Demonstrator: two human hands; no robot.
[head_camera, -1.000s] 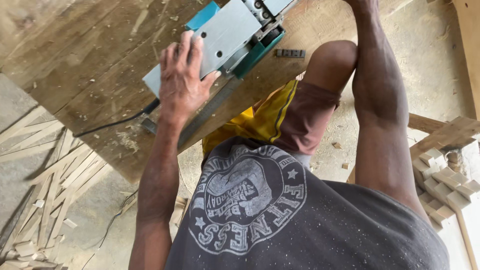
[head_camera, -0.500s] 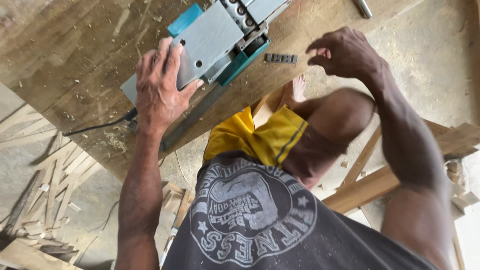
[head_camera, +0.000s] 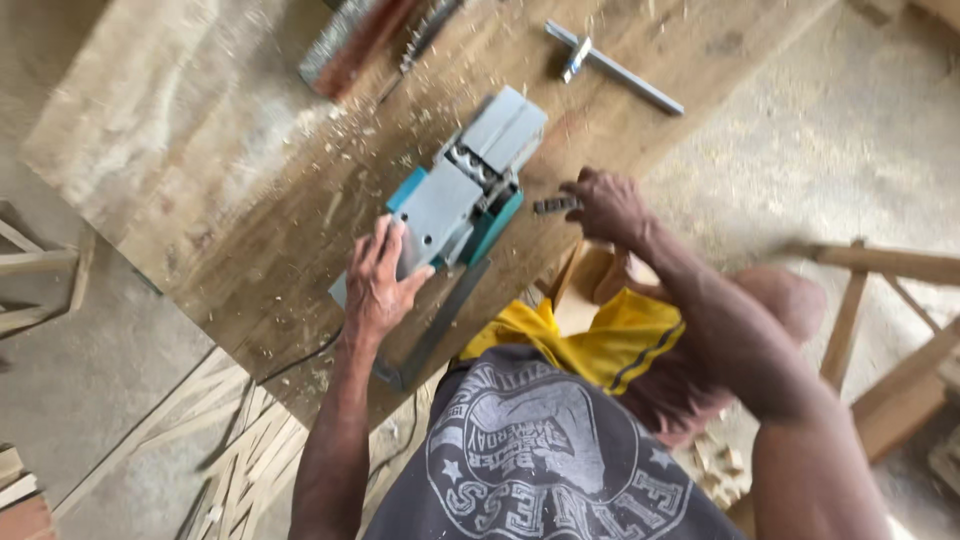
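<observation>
An electric planer (head_camera: 455, 205), grey and teal, lies upside down on a worn wooden workbench (head_camera: 180, 150). My left hand (head_camera: 385, 280) rests flat on the planer's near end, holding it steady. My right hand (head_camera: 605, 205) is at the bench edge just right of the planer, with its fingertips on a small dark metal strip (head_camera: 555, 205). Whether the fingers have closed on the strip is unclear. Wood shavings are scattered around the planer.
A grey metal T-shaped bar (head_camera: 612, 65) lies at the far right of the bench. A reddish tool (head_camera: 350, 40) sits at the far edge. Thin wood slats (head_camera: 225, 450) litter the floor at left, and a wooden frame (head_camera: 890, 330) stands at right.
The view has swung so more of the bench shows. My right hand has come down from the bench's far side onto the small metal strip. My left hand stays on the planer.
</observation>
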